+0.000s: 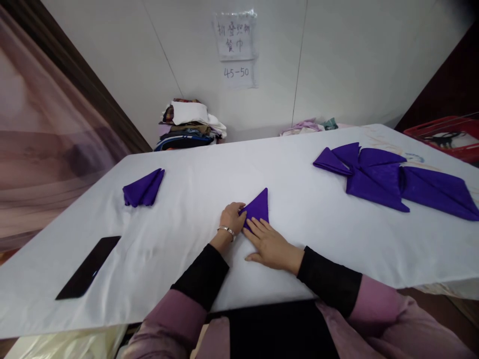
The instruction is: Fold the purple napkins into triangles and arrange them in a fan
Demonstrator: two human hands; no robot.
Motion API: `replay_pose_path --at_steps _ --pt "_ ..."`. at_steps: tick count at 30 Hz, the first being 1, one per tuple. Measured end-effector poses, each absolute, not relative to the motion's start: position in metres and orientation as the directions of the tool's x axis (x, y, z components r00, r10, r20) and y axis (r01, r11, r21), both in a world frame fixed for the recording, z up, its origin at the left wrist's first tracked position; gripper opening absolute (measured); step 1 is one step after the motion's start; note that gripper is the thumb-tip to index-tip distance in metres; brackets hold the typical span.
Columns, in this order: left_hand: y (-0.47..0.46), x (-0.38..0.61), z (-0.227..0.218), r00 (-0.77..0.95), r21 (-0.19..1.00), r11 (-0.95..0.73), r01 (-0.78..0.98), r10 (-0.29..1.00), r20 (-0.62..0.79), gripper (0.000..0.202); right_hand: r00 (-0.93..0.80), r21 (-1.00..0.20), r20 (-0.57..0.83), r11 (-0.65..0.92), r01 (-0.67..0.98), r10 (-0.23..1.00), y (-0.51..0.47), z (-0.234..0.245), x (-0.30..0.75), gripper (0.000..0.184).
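A purple cloth napkin [258, 207], folded into a triangle, lies on the white-covered table in front of me. One of its points faces away from me. My left hand [232, 219], with a bracelet at the wrist, is at the napkin's left corner, fingers curled and thumb against the cloth; it looks closed on that edge. Flat across the napkin's near edge lies my right hand [271, 245], fingers stretched out and thumb apart. The hands cover the near part of the napkin.
A folded purple napkin [144, 188] stands at the left, beyond a dark flat device [89, 268]. Several purple napkins [377, 174] lie overlapping at the right. Behind the table [187, 199] are a clothes pile [190, 124], a wall with paper signs [235, 45] and a red basket [445, 129].
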State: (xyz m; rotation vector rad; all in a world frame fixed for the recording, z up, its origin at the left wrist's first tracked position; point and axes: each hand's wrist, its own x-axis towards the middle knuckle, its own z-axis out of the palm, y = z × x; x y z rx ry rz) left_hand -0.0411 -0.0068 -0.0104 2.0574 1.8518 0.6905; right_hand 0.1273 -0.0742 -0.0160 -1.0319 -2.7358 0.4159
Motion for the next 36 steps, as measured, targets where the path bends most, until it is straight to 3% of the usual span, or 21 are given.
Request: replay_pose_path --at_steps 7,14,20,25,36 --pt "0.026 -0.013 0.015 0.141 0.505 -0.099 0.857 0.989 -0.045 0.032 -0.761 -0.393 0.063 0.717 0.576 0.646 -0.075 -0.012 0.127 0.081" --pt "0.057 0.032 0.024 0.138 0.364 -0.101 0.926 0.987 -0.078 0.041 -0.773 -0.394 0.092 0.736 0.551 0.628 -0.074 -0.012 0.129 0.075" --pt "0.064 0.049 0.022 0.102 0.219 -0.079 0.972 0.99 -0.098 0.028 -0.774 -0.39 0.141 0.753 0.529 0.617 -0.073 -0.014 0.129 0.071" --pt "0.069 0.055 0.019 0.108 0.124 -0.096 0.988 0.989 -0.102 0.03 -0.771 -0.386 0.169 0.761 0.521 0.614 -0.073 -0.013 0.129 0.065" --pt "0.086 0.054 0.023 0.094 0.065 -0.085 0.994 0.984 -0.153 0.028 -0.776 -0.391 0.137 0.754 0.528 0.615 -0.073 -0.012 0.129 0.064"
